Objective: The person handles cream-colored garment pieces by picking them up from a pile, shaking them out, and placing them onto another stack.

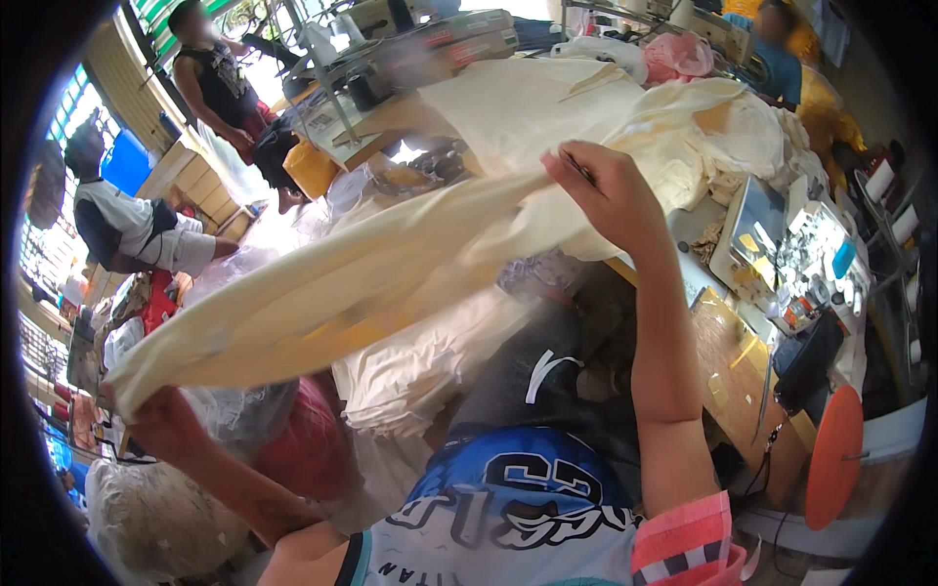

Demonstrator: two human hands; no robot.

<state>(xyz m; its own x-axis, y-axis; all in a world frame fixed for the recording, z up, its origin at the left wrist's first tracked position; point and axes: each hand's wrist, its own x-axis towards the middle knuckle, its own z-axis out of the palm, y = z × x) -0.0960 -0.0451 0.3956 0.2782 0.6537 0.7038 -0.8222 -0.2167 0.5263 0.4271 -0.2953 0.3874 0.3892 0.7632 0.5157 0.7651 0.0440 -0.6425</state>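
A long piece of cream fabric (332, 293) is stretched in the air between my two hands, blurred in places. My left hand (161, 420), low at the left, grips one end and is partly hidden by the cloth. Higher up and to the right, my right hand (608, 195) pinches the other end; a small dark thing shows between its fingers, too small to name. Below the stretched cloth, near my lap, lies a folded pile of cream fabric (420, 376). More cream fabric (532, 103) covers the table beyond my right hand.
At the right stand a sewing machine (750, 230) and a wooden board (728, 352), with an orange disc (835, 457) nearer me. Stuffed plastic bags (156, 513) lie lower left. Two people (220, 83) are at the far left, another person (777, 54) at the far right.
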